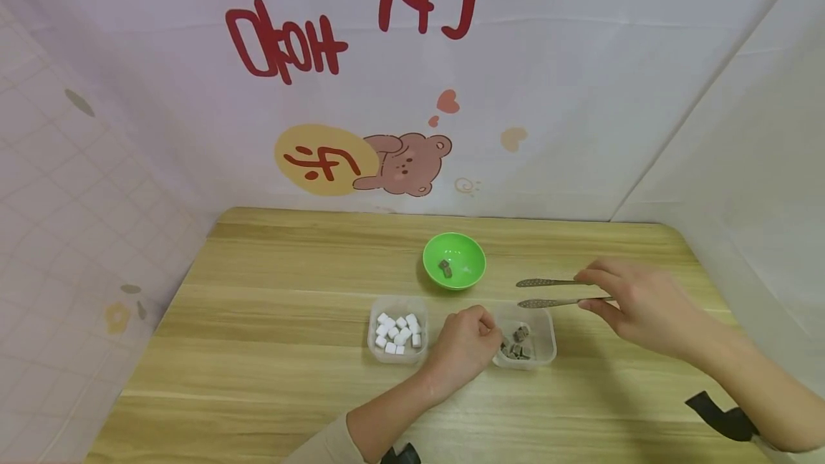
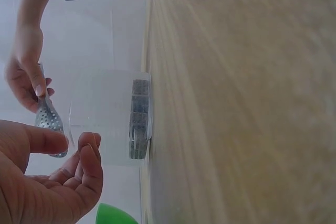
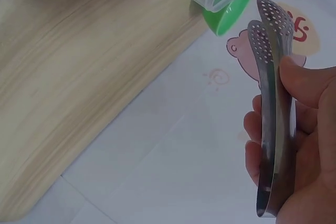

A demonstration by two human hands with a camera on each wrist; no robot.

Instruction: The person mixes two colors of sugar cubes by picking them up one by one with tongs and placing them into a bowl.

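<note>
Metal tongs [image 3: 284, 124] with perforated ends lay along the curled fingers of a person's right hand [image 1: 634, 306], the thumb pressed against one arm. Gripped well back from the ends, they pointed left across the wooden table [image 1: 258, 292], their two arms spread slightly apart. Just beside them, a clear plastic box [image 1: 544, 339] held a cluster of grey cubes [image 1: 520, 335]. The left hand [image 1: 465, 342] hung at that box's left side, close to the cubes, its fingers loosely bent and its thumb just apart from the fingertips, with nothing visible between them; whether it touched the box could not be told. Beyond the left hand, a second clear box [image 1: 393, 301] carried a heap of white cubes [image 1: 402, 333]. Farther back, between the two boxes, sat a bright green bowl [image 1: 460, 253] with a pair of grey cubes inside. Behind the table rose a white backdrop [image 1: 580, 92] printed with red characters, hearts and a pink bear [image 1: 412, 163] beside a yellow oval.
</note>
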